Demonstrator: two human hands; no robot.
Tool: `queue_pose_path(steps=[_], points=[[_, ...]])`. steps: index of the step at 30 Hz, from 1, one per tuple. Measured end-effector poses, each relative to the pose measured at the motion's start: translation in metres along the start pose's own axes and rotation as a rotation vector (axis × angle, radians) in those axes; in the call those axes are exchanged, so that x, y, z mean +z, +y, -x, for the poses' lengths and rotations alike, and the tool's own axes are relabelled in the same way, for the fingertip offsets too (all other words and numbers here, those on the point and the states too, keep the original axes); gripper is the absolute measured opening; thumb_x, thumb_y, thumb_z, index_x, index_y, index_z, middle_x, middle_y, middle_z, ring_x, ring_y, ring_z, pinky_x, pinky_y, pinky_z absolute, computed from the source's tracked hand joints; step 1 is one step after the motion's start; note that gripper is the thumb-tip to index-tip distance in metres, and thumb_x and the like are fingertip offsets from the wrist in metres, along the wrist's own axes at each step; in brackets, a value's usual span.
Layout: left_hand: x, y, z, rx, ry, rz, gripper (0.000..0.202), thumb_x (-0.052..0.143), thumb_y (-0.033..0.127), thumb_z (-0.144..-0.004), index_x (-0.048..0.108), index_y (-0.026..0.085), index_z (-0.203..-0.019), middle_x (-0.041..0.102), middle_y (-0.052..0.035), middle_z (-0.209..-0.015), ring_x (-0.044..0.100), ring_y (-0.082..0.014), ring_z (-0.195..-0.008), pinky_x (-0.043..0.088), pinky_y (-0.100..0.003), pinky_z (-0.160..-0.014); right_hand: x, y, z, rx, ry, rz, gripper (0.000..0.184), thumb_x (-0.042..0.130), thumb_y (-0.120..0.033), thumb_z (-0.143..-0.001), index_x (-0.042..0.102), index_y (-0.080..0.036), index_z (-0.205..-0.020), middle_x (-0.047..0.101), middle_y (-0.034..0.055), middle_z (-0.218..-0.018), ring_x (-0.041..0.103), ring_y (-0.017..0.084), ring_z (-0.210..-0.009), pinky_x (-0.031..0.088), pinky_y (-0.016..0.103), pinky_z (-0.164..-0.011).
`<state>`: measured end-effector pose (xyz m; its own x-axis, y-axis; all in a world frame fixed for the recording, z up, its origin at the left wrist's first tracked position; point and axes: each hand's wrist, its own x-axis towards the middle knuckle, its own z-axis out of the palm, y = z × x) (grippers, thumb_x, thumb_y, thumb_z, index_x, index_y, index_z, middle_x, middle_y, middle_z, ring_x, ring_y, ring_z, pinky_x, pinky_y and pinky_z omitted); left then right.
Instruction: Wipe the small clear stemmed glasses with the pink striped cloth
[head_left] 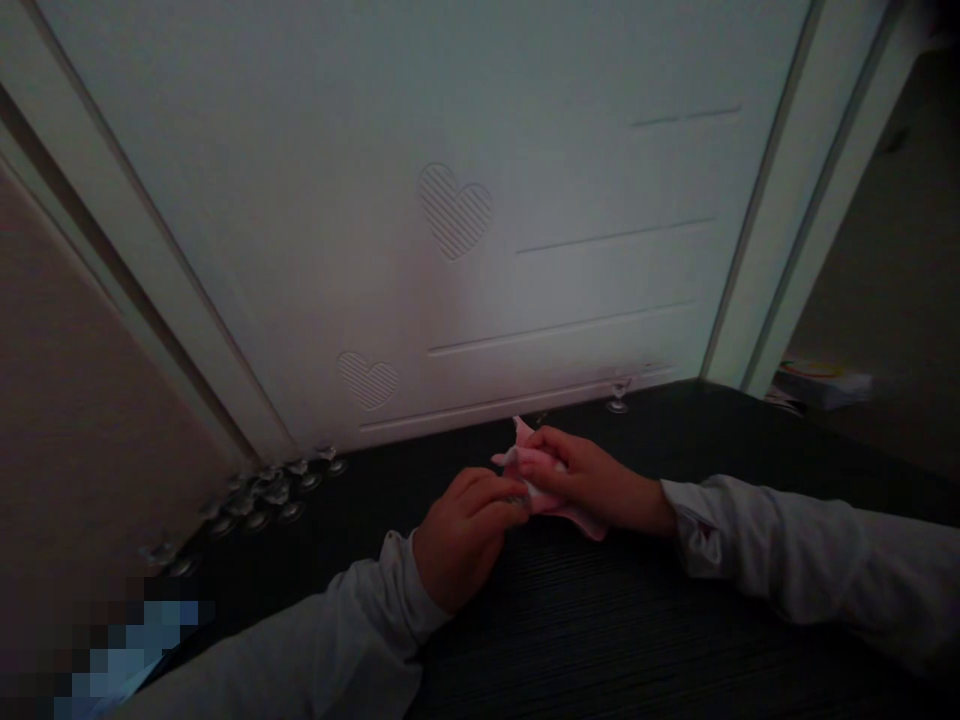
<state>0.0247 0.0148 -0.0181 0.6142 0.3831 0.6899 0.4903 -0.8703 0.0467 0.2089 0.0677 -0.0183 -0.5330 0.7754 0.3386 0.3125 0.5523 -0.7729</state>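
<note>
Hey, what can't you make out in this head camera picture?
- Head view, pink item: mostly covered by the right hand and left hand; its kind is unclear.
- Grip of the left hand on it: fingertips curl out of sight.
- At left, small clear pieces: too small and dim.
- Bottom-left patch: pixelated.
- At right, paper stack: dark and small.

I am working in dim light. The pale door [525,150] at 12 o'clock is catching the most of it, greying toward its foot. The dark table [637,630] at 6 o'clock is swallowing detail. My left hand [461,535] and right hand [592,480] are looking soft and grainy around the pink cloth [581,520]. Door-frame lines are bowing outward, corners are darkening, and a pixelated patch is sitting at 8 o'clock.
</note>
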Motion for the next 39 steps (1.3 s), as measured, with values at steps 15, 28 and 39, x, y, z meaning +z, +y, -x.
queue_pose_path(steps=[15,28,39], points=[[-0.0009,-0.0024,-0.0006,0.042,0.033,-0.076,0.022,0.044,0.0,-0.074,0.057,0.015,-0.084,0.063,-0.0057,-0.093,0.048,-0.0158,-0.085,0.047,-0.029,-0.073,0.0006,-0.0069,-0.0006,-0.03,-0.114,0.245,0.045,0.026,-0.047,-0.086,0.053,-0.015,-0.07,0.049,-0.0001,-0.061,0.043,0.01,-0.054,0.033,0.022,-0.049],[-0.0009,0.0005,-0.0015,-0.075,-0.037,0.033,0.029,0.046,0.001,-0.071,0.052,0.017,-0.094,0.057,-0.0064,-0.098,0.051,-0.0156,-0.089,0.046,-0.029,-0.076,0.0008,-0.0083,-0.0009,-0.064,-0.087,0.303,0.039,0.027,-0.042,-0.087,0.052,-0.015,-0.074,0.051,0.0017,-0.067,0.046,0.012,-0.06,0.035,0.023,-0.056],[-0.0053,0.0001,-0.0056,-0.419,-0.099,0.195,0.024,0.054,0.016,-0.072,0.049,0.017,-0.096,0.058,-0.0033,-0.087,0.055,-0.014,-0.074,0.046,-0.028,-0.068,0.0012,-0.0063,-0.0007,-0.01,-0.076,0.314,0.039,0.027,-0.041,-0.087,0.051,-0.015,-0.069,0.048,0.0002,-0.06,0.043,0.011,-0.053,0.031,0.022,-0.049]])
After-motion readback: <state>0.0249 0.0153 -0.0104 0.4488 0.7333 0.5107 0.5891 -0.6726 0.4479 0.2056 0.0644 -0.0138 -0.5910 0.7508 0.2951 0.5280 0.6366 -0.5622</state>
